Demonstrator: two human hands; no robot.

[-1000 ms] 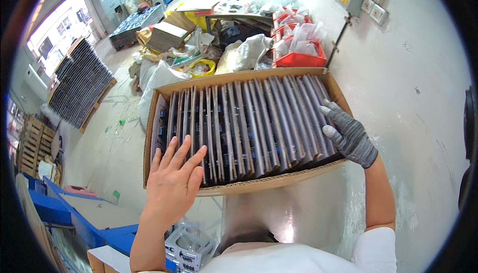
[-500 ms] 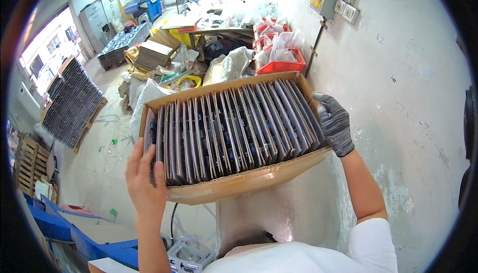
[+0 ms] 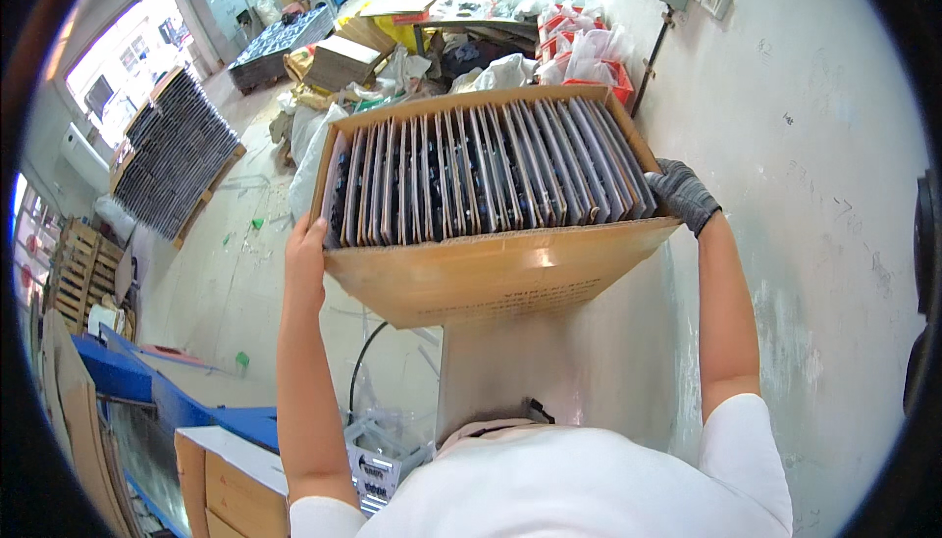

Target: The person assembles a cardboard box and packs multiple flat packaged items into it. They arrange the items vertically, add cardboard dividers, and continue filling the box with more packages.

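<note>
A brown cardboard box point(image 3: 510, 268) is in front of me, its top uncovered and its near wall facing me. Inside, a row of thin flat panels point(image 3: 481, 170) stands on edge, packed side by side, with dark and bluish bits showing between them. My bare left hand point(image 3: 306, 261) grips the box at its near left corner, thumb by the rim. On the opposite side my right hand point(image 3: 685, 197), in a grey knit glove, holds the right end near the corner. The fingers under or behind the cardboard are partly hidden.
Beyond the box lie white sacks and a cluttered table point(image 3: 471, 23), with red bins point(image 3: 599, 72) beside it. At left stands a pallet stack of grey panels point(image 3: 177, 155). A wall point(image 3: 814, 244) runs along my right; blue equipment point(image 3: 211, 401) and another carton point(image 3: 235, 489) are lower left.
The box has shifted away from me and slightly right, showing more of its near wall. My left hand, fingers spread earlier, has closed on the left corner; my right hand moved along with the box.
</note>
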